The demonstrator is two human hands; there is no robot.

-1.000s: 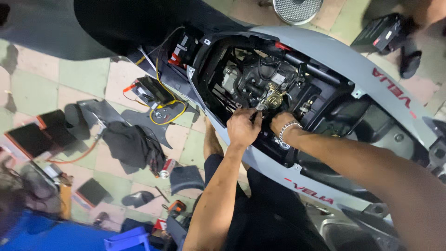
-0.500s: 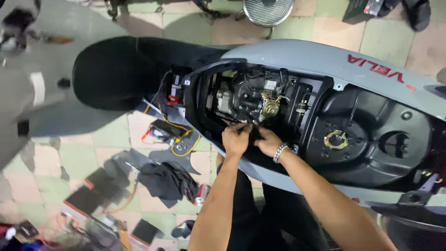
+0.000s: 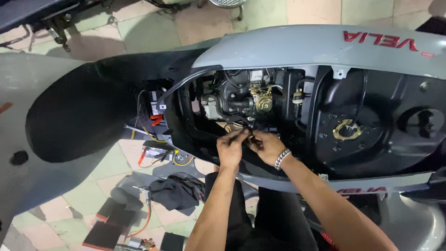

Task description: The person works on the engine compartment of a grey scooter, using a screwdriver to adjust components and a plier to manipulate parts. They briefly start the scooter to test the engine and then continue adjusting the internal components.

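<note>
Your left hand (image 3: 231, 148) and right hand (image 3: 265, 146) pinch a thin black wire (image 3: 245, 132) running crosswise between them, under red lettering (image 3: 382, 43) on the grey scooter panel (image 3: 297, 46).

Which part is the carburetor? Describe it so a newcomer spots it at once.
Start at the grey scooter body with its seat compartment open. In the exposed engine bay, just above the left hand and right hand, sits the carburetor. It is brass-gold metal, unlike the black parts around it.
</note>
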